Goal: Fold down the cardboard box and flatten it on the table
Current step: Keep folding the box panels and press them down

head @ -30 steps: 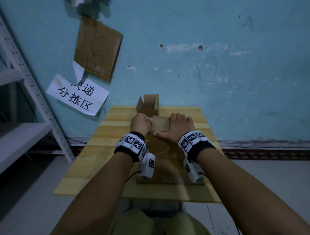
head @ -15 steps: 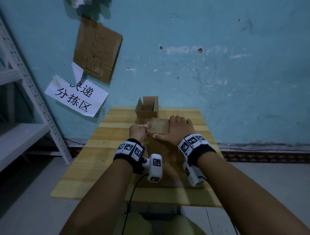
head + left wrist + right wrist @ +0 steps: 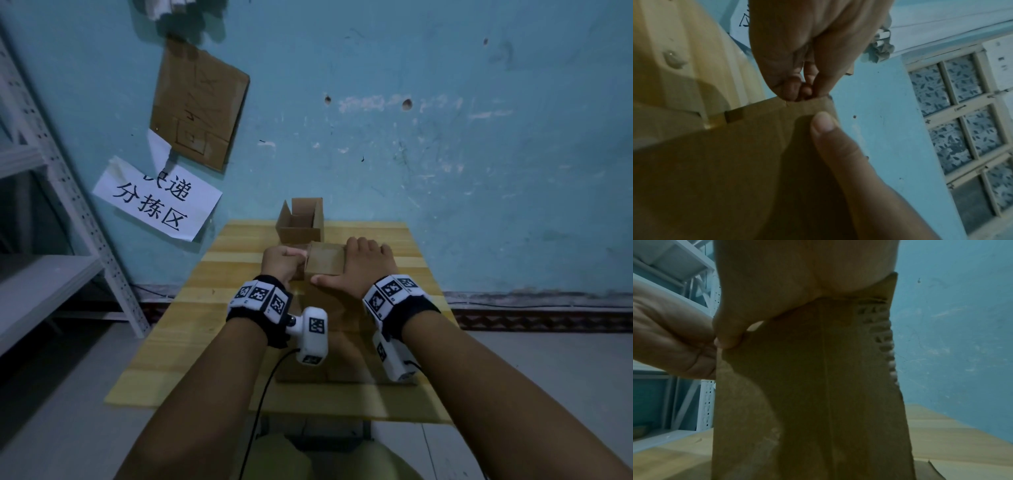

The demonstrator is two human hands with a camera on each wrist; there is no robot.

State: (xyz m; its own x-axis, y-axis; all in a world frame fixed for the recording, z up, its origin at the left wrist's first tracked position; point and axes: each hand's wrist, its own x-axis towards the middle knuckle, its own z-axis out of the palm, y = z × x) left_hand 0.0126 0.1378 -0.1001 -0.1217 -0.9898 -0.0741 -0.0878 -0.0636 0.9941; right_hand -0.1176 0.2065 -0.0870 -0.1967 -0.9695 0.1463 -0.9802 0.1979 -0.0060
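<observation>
A small brown cardboard box [image 3: 325, 262] stands mid-table between my hands. My left hand [image 3: 282, 262] pinches its left top edge with curled fingers [image 3: 795, 91]. My right hand [image 3: 366, 267] grips it from the right, palm [image 3: 797, 280] on the top edge and thumb [image 3: 826, 129] laid across the near panel [image 3: 818, 386]. The inside of the box is hidden. A flat piece of cardboard [image 3: 342, 346] lies on the table under my wrists.
A second open cardboard box [image 3: 301, 221] stands just behind, against the blue wall. The wooden table [image 3: 212, 274] is narrow. A white metal shelf [image 3: 51, 274] stands to the left. A paper sign [image 3: 157, 198] and a cardboard sheet [image 3: 198, 102] hang on the wall.
My left wrist has rolled and drawn back, and its fingers now pinch the box's left edge. The box panel has risen slightly. The right hand has stayed in place.
</observation>
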